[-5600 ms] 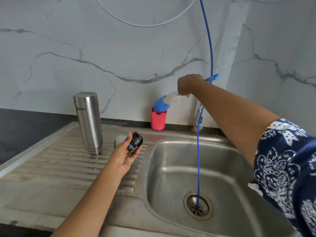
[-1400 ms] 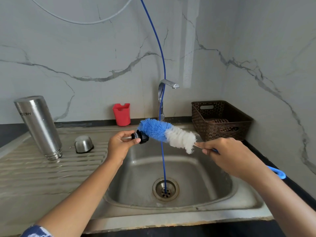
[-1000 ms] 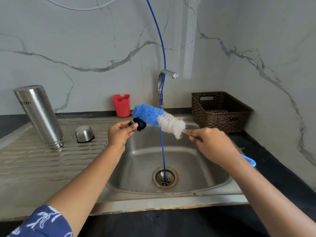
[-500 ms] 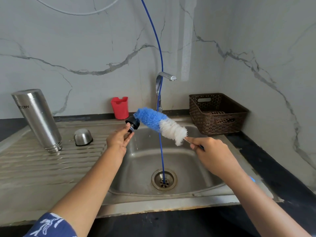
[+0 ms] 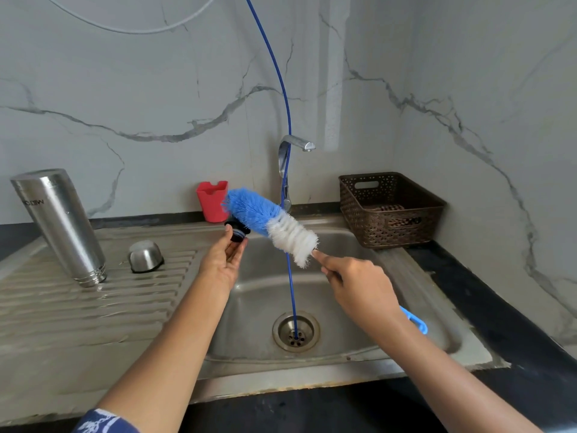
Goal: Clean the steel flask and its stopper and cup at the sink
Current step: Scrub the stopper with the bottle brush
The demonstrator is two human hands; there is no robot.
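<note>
The black stopper (image 5: 238, 231) is pinched at the fingertips of the left hand (image 5: 223, 260) over the sink's (image 5: 349, 239) left rim; the bottle brush (image 5: 271, 225) (blue tip, white base) lies against it, its handle gripped in the right hand (image 5: 359, 282); the steel flask (image 5: 61, 225) stands upside down on the drainboard (image 5: 78, 307), the cup (image 5: 145, 256) upturned beside it.
</note>
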